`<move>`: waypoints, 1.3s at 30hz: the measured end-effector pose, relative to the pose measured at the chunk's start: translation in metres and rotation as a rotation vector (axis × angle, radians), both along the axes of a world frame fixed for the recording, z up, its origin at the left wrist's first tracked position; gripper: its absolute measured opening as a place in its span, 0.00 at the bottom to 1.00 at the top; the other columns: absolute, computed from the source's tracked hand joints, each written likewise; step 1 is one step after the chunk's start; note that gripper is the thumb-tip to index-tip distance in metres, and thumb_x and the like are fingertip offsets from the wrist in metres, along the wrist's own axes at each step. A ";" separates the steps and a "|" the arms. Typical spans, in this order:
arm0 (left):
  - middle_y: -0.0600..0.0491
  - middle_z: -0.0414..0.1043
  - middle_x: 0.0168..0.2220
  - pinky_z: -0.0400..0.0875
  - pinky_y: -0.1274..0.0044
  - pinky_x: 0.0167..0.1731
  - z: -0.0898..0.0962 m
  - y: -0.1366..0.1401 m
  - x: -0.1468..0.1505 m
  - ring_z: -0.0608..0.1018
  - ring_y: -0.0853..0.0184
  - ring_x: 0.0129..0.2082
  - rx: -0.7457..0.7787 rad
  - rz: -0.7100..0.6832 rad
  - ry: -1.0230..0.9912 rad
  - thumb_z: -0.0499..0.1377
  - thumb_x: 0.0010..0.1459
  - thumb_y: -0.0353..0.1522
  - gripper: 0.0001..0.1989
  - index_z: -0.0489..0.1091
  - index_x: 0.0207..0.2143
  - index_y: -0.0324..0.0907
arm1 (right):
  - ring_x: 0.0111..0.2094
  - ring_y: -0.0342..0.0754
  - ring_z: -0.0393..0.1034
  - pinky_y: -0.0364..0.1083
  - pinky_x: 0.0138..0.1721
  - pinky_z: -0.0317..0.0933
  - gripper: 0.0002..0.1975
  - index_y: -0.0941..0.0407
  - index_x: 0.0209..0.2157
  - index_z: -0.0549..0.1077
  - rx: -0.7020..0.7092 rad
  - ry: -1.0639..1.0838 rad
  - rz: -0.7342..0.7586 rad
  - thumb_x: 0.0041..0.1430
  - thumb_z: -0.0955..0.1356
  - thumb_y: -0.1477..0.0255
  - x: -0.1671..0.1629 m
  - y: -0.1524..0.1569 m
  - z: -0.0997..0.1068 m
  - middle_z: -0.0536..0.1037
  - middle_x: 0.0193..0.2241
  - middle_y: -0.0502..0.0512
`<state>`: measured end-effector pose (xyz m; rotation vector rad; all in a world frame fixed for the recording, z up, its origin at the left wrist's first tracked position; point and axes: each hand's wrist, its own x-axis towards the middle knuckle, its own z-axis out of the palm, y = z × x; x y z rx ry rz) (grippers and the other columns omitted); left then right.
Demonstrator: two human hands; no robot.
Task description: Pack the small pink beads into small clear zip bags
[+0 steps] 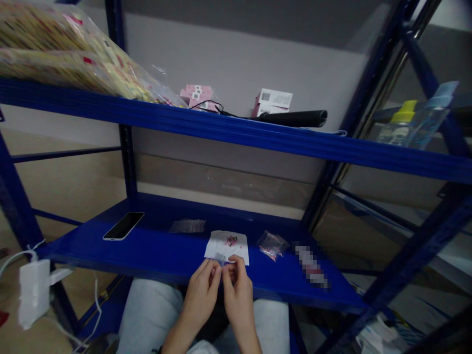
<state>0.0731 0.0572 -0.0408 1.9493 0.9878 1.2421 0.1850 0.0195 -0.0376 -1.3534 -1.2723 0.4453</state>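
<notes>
My left hand [202, 287] and my right hand [238, 290] meet at the shelf's front edge, thumbs and fingertips pinched together. Between them they hold a small clear plastic bag [220, 257]; its contents, if any, are too small to make out. Just beyond lies a sheet of white paper [217, 241], bearing a little heap of pink and dark pieces [231, 241]. Right of the paper is a clear bag with small pink pieces [273, 246] inside. A flat stack of clear bags [188, 225] rests behind and to the left.
A phone [124, 226] lies left on the blue shelf [158, 250]; a blurred-out item [311, 265] is at right. The upper shelf [221, 130] carries bagged goods [73, 59], pink boxes [199, 96], a black hair straightener-like tool [295, 118] and bottles [401, 123]. A white charger [34, 292] hangs left.
</notes>
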 end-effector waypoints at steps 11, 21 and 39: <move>0.54 0.67 0.28 0.61 0.75 0.30 0.016 0.009 -0.008 0.72 0.64 0.29 0.103 0.064 0.311 0.48 0.65 0.29 0.11 0.62 0.28 0.44 | 0.37 0.47 0.70 0.41 0.39 0.61 0.15 0.53 0.38 0.78 -0.085 -0.523 0.098 0.61 0.61 0.79 0.018 -0.004 0.027 0.73 0.33 0.53; 0.51 0.72 0.35 0.66 0.74 0.39 0.024 -0.010 -0.006 0.75 0.63 0.37 0.214 -0.071 0.182 0.50 0.67 0.32 0.11 0.71 0.35 0.43 | 0.38 0.50 0.72 0.43 0.39 0.61 0.17 0.54 0.46 0.78 -0.193 -0.465 -0.175 0.58 0.63 0.76 0.007 -0.005 0.009 0.77 0.37 0.57; 0.50 0.75 0.35 0.76 0.73 0.39 0.011 0.022 0.017 0.79 0.66 0.34 -0.974 -0.235 -1.439 0.53 0.68 0.42 0.15 0.70 0.47 0.42 | 0.41 0.50 0.74 0.49 0.47 0.68 0.11 0.54 0.35 0.74 0.116 0.596 -0.046 0.61 0.65 0.62 -0.018 0.016 -0.032 0.78 0.37 0.56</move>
